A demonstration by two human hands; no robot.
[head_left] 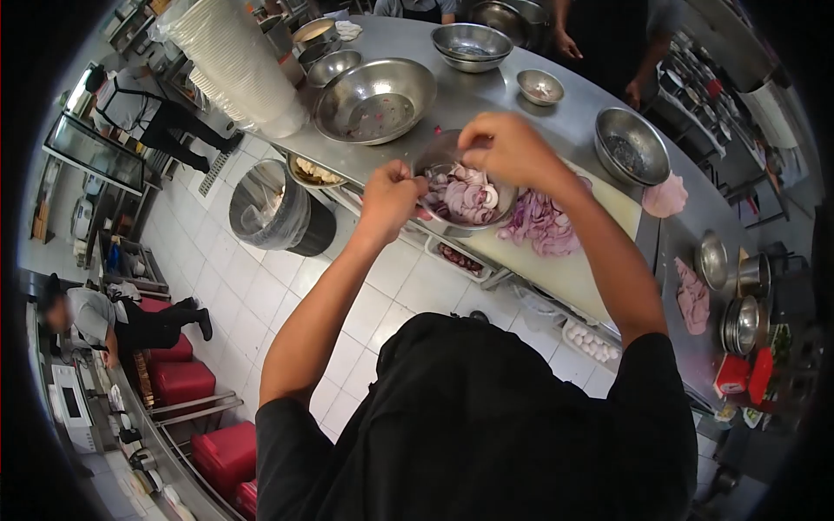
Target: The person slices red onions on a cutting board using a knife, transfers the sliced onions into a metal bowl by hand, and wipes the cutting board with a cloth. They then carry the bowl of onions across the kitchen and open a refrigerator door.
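Observation:
A metal bowl [497, 227] holding sliced red onion [469, 193] is at the near edge of the counter, partly over a cutting board. My left hand [389, 201] is closed at the bowl's left rim, seemingly gripping it. Over the far right side of the same bowl is my right hand [512, 149], its fingers curled and slightly blurred; whatever they hold is hidden. More sliced red onion [547, 221] lies in a heap on the pale cutting board [599, 276], below my right forearm.
A wide metal bowl [375, 97] and stacked foam cups [234, 65] stand to the left. Further bowls [632, 148] and pink cloths [666, 196] sit across the steel counter. Below left is a lined bin [287, 213]. Other people [143, 108] stand around the kitchen.

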